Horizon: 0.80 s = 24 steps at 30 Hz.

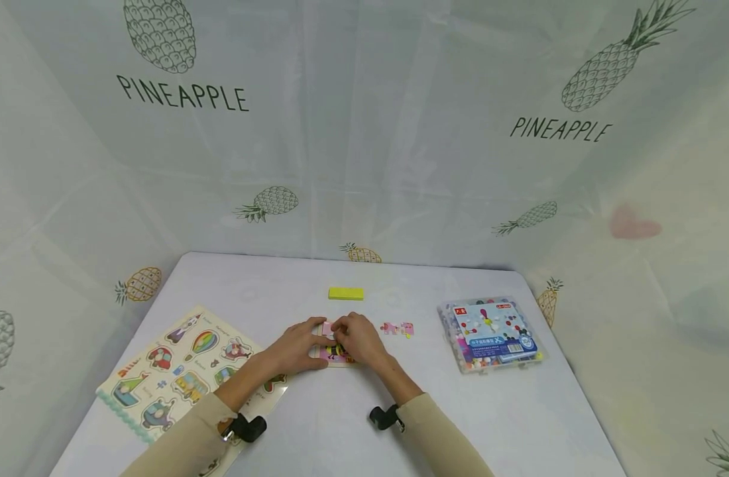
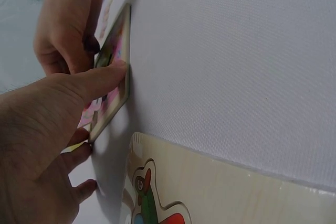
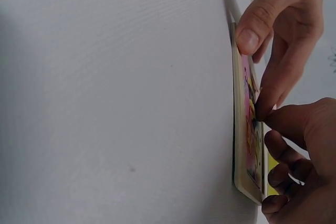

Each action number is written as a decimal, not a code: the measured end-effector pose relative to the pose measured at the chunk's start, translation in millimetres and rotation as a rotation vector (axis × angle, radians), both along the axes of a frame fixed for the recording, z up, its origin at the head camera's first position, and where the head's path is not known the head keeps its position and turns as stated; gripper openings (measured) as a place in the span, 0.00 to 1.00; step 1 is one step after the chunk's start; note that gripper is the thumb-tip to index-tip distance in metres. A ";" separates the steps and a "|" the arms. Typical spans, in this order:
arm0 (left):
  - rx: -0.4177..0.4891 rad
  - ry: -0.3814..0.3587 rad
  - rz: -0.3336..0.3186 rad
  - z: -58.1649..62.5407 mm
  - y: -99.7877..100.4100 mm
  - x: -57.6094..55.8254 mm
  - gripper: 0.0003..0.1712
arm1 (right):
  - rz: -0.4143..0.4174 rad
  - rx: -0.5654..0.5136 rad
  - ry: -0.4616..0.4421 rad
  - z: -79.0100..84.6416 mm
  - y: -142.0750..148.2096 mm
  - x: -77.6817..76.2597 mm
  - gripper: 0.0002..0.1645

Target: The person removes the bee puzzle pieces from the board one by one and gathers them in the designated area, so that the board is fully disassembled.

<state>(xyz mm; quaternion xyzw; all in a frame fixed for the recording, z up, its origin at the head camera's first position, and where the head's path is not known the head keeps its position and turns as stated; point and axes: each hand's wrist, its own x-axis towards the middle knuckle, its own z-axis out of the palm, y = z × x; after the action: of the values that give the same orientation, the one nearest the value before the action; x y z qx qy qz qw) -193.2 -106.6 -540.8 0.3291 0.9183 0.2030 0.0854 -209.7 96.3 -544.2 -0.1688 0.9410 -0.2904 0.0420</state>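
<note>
A small jigsaw puzzle (image 1: 335, 356) in a wooden tray, with pink and yellow picture parts, lies on the table under both hands. My left hand (image 1: 293, 350) grips the tray from its left side: the thumb rests on the near edge, while the other fingers reach over the picture and toward the far edge. From the right, my right hand (image 1: 360, 339) bends over the puzzle, its thumb and forefinger pinching a piece that is mostly hidden. In the right wrist view a left fingertip meets the right thumb over the tray (image 3: 240, 156). Loose pink puzzle pieces (image 1: 397, 328) lie right of the tray.
A yellow block (image 1: 346, 293) lies beyond the puzzle. At the left is a large wooden vehicle puzzle board (image 1: 179, 371), partly under the left forearm. A clear plastic box (image 1: 491, 333) of colourful beads stands at the right. A printed pineapple curtain hangs behind the table.
</note>
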 end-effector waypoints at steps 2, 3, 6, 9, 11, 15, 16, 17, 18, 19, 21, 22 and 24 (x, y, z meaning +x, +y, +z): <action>-0.002 0.000 -0.001 -0.2 -0.1 0.0 0.27 | 0.001 -0.009 0.002 0.0 0.3 -0.1 0.08; -0.002 0.000 -0.002 -0.2 -0.1 0.0 0.27 | 0.003 -0.013 0.005 0.0 0.5 -0.1 0.08; 0.001 0.004 -0.005 0.1 0.0 0.1 0.27 | 0.007 -0.025 0.017 0.5 0.8 0.2 0.07; 0.004 0.013 -0.010 -0.3 0.1 0.0 0.27 | 0.002 -0.024 0.031 0.7 0.0 0.1 0.05; 0.003 0.020 -0.012 -1.1 0.0 -0.1 0.27 | -0.006 -0.022 0.035 1.1 -0.8 0.1 0.04; 0.002 0.029 -0.015 -2.1 -0.6 -0.3 0.27 | -0.015 -0.034 0.033 1.9 -1.6 0.4 0.03; 0.002 0.031 -0.016 -2.0 -0.8 -0.2 0.27 | -0.016 -0.039 0.032 2.0 -1.5 0.2 0.03; 0.004 0.033 -0.018 -1.8 -1.0 -0.2 0.27 | -0.016 -0.040 0.030 1.9 -1.5 0.2 0.03; 0.007 0.039 -0.021 -1.6 -1.2 -0.1 0.26 | -0.018 -0.043 0.027 1.5 -1.4 0.1 0.03; 0.008 0.045 -0.025 -1.5 -1.5 0.0 0.26 | -0.021 -0.043 0.024 1.2 -1.4 0.0 0.03; 0.007 0.047 -0.029 -1.2 -1.6 0.1 0.26 | -0.030 -0.048 0.018 0.4 -1.5 -0.2 0.04; 0.006 0.047 -0.030 -0.8 -1.8 0.5 0.26 | -0.035 -0.052 0.015 -0.1 -1.6 -0.3 0.04; 0.008 0.046 -0.028 -0.5 -1.9 1.0 0.26 | -0.045 -0.070 0.004 -0.3 -1.7 0.0 0.04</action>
<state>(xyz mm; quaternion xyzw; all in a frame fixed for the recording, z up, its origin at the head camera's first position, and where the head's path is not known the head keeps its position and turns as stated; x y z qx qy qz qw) -192.2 -108.4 -541.3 0.3469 0.9145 0.1976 0.0657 -209.7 94.5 -544.5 -0.1494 0.9339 -0.3237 0.0274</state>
